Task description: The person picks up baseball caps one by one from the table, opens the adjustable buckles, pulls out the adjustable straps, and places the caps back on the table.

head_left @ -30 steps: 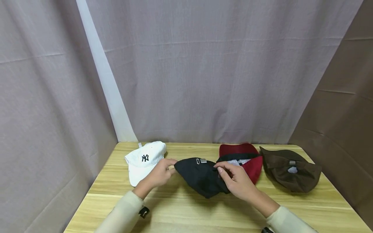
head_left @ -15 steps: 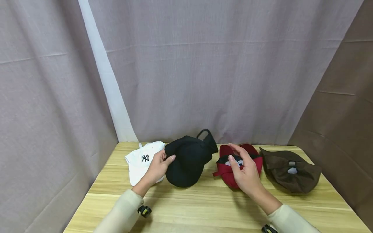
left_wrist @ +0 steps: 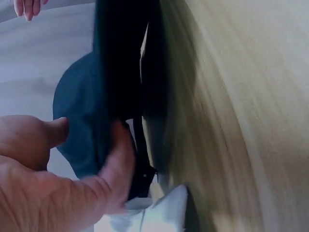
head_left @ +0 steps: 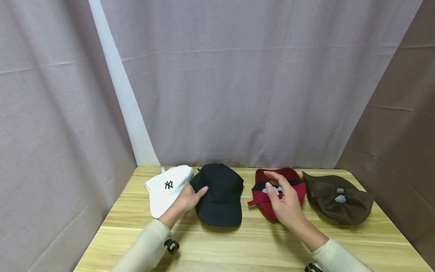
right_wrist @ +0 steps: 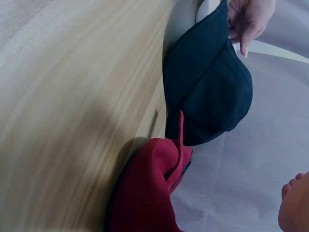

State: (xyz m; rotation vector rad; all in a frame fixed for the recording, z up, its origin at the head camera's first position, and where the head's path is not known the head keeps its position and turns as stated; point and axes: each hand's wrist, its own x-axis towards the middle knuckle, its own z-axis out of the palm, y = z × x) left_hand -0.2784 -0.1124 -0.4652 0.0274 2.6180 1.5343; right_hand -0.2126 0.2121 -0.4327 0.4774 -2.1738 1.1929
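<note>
A black baseball cap point(head_left: 221, 189) stands crown up at the middle of the table, its brim toward me. My left hand point(head_left: 187, 198) grips its left side, thumb on the outside of the crown and fingers on the inner side, as the left wrist view shows. Over a red cap point(head_left: 266, 210) hovers my right hand point(head_left: 287, 204), thumb and fingers spread apart with nothing between them. That red cap lies upturned, its dark inner band and pale label partly hidden behind the hand. In the right wrist view the red cap's strap point(right_wrist: 181, 128) sticks up beside the black cap.
To the left, a white cap point(head_left: 163, 202) with a dark NY logo lies beside the black one, partly behind my left hand. A brown cap point(head_left: 343, 207) rests at the right, against the red one. Grey curtains point(head_left: 238, 94) hang behind the wooden table point(head_left: 224, 251).
The black cap, at first held upturned in both hands, has been flipped crown up and lowered, brim toward me. My right hand has let go of it and moved right, over the red cap.
</note>
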